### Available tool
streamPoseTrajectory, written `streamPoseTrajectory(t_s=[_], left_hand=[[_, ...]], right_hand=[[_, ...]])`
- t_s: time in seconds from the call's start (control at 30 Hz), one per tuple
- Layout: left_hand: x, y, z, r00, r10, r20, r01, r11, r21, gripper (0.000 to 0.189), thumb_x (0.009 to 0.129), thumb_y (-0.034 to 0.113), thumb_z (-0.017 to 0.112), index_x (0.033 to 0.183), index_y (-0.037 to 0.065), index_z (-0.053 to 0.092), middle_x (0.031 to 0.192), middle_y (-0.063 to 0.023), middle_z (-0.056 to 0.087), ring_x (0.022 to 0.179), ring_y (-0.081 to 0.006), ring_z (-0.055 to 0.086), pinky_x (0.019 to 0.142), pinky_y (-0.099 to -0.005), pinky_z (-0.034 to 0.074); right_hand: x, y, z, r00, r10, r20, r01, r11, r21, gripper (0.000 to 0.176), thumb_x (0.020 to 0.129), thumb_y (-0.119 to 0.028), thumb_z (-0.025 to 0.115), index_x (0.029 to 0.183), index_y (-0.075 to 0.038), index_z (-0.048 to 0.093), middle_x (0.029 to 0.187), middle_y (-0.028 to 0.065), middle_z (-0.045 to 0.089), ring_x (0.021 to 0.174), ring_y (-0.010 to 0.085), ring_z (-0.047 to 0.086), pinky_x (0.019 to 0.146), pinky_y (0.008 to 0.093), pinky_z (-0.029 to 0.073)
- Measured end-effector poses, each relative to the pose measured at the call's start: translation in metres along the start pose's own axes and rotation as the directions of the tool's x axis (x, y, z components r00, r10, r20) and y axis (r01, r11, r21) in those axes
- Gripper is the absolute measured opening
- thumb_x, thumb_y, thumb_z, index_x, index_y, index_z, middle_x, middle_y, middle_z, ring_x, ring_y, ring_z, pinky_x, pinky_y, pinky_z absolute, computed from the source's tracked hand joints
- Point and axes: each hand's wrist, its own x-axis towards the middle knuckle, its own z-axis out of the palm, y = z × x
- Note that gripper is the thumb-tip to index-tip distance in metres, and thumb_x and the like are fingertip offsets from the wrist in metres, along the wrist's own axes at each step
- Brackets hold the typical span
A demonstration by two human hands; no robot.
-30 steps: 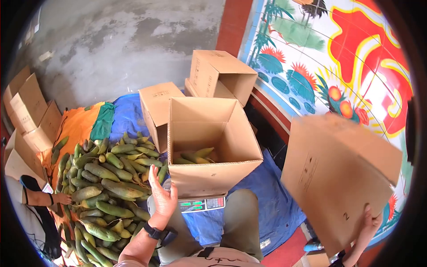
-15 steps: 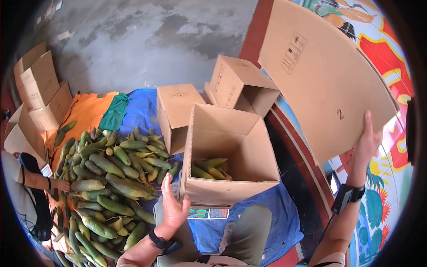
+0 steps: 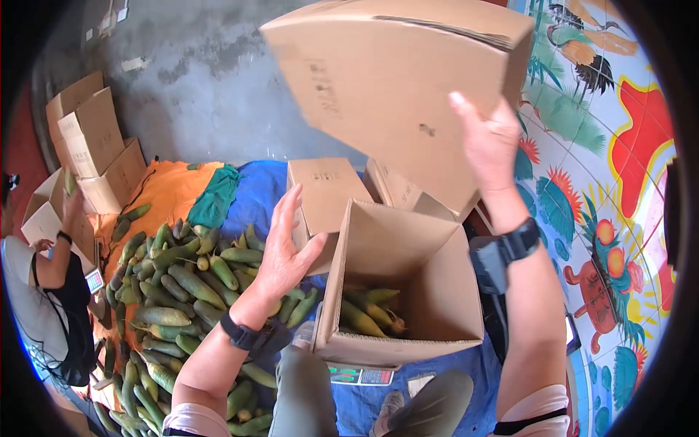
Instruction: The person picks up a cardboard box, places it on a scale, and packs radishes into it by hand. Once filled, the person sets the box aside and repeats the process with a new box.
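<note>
My right hand [image 3: 491,138] grips a large closed cardboard box [image 3: 378,87] by its right side, held up above the other boxes. My left hand [image 3: 280,251] is raised with its fingers apart, holding nothing, left of an open cardboard box [image 3: 408,348]. Inside that box lie several green radishes [image 3: 364,309]. The box rests on a scale [image 3: 362,376] whose display and keys show below it, by my knees. To the left of my left hand spreads a big heap of green radishes [image 3: 193,284].
A box [image 3: 325,191] and another [image 3: 408,193] stand behind the open box. At the far left, a person [image 3: 47,291] holds a radish near more boxes [image 3: 95,138]. A painted tile wall [image 3: 582,124] rises on the right. Blue cloth [image 3: 349,408] covers the floor.
The large box in my right hand has swung left and tilted, its edge now uppermost. My left hand has risen. The other person has lifted a radish from the heap.
</note>
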Motion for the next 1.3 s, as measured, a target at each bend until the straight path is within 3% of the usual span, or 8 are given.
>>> streamPoseTrajectory(t_s=[0.13,0.27,0.37,0.47,0.5,0.83,1.03,1.3], left_hand=[[0.046,-0.007,0.006,0.997,-0.074,-0.005,0.07,0.968,-0.242,0.085,0.093,0.028,0.061,0.154,0.013,0.004,0.156,-0.0174,0.016,0.141,-0.0351,0.028,0.109,-0.0478,0.033],[0.088,-0.005,-0.01,0.965,-0.207,-0.159,0.024,0.676,-0.736,0.101,0.089,0.068,0.046,0.152,0.018,-0.015,0.158,-0.021,-0.006,0.145,-0.0395,0.011,0.11,-0.058,0.026],[0.102,-0.008,-0.037,0.953,-0.266,-0.143,-0.026,0.4,-0.916,0.114,0.078,0.081,0.046,0.152,0.016,-0.013,0.156,-0.0252,0.001,0.144,-0.0402,0.016,0.107,-0.0598,0.03],[0.104,-0.032,-0.043,0.959,-0.268,-0.095,0.02,0.399,-0.917,0.112,0.078,0.08,0.047,0.151,0.01,-0.001,0.153,-0.0244,0.01,0.141,-0.0402,0.023,0.107,-0.0604,0.031],[0.107,-0.046,-0.046,0.957,-0.283,-0.057,0.023,0.271,-0.962,0.111,0.08,0.074,0.056,0.152,0.013,-0.004,0.157,-0.02,-0.004,0.145,-0.0413,0.004,0.11,-0.0647,0.018],[0.135,-0.131,-0.02,0.869,-0.494,-0.002,0.118,0.211,-0.97,0.075,0.082,0.035,0.073,0.138,0.012,0.028,0.15,-0.0183,0.019,0.138,-0.0426,0.02,0.106,-0.0622,0.03],[0.144,-0.173,0.015,0.8,-0.597,-0.061,0.155,0.304,-0.94,0.075,0.087,0.033,0.067,0.145,0.013,0.023,0.152,-0.0177,0.019,0.139,-0.0392,0.023,0.106,-0.0627,0.028],[0.154,-0.216,0.02,0.765,-0.64,-0.07,0.45,0.609,-0.653,0.056,0.085,0.029,0.059,0.135,0.021,0.035,0.137,-0.0074,0.04,0.121,-0.0373,0.043,0.095,-0.0542,0.041]], right_hand=[[-0.002,-0.006,0.065,0.984,-0.091,0.156,0.073,0.99,0.118,0.022,0.084,-0.015,0.069,0.1,0.0,0.064,0.085,0.0126,0.068,0.073,0.0202,0.065,0.07,0.031,0.052],[-0.018,-0.004,0.113,0.955,-0.162,0.247,0.155,0.987,0.049,0.022,0.083,-0.019,0.07,0.098,-0.003,0.065,0.087,0.0152,0.068,0.073,0.0302,0.066,0.067,0.0355,0.053],[-0.03,0.002,0.137,0.882,-0.317,0.349,0.304,0.948,0.093,0.028,0.082,-0.015,0.073,0.104,0.001,0.065,0.094,0.0188,0.068,0.079,0.0303,0.066,0.071,0.0345,0.053],[-0.038,0.02,0.157,0.82,-0.298,0.489,0.249,0.954,0.165,0.022,0.082,-0.02,0.069,0.099,-0.006,0.066,0.093,0.0126,0.068,0.081,0.0335,0.066,0.068,0.0402,0.054],[-0.039,0.025,0.163,0.773,-0.326,0.544,0.295,0.944,0.146,0.025,0.082,-0.019,0.068,0.102,-0.006,0.066,0.095,0.0129,0.069,0.086,0.0331,0.066,0.072,0.0404,0.054],[-0.065,0.088,0.186,0.519,0.054,0.853,0.079,0.991,-0.11,0.038,0.087,-0.015,0.063,0.122,-0.002,0.059,0.105,0.0219,0.064,0.099,0.0393,0.061,0.086,0.0451,0.049],[-0.073,0.12,0.176,0.289,0.293,0.911,-0.012,0.953,-0.303,0.044,0.089,-0.007,0.057,0.133,-0.011,0.054,0.119,0.0193,0.062,0.109,0.0366,0.059,0.092,0.0443,0.047],[-0.08,0.117,0.11,0.298,0.227,0.927,0.097,0.959,-0.266,0.037,0.09,-0.009,0.058,0.128,-0.01,0.058,0.111,0.0143,0.063,0.108,0.0345,0.058,0.091,0.0434,0.048]])
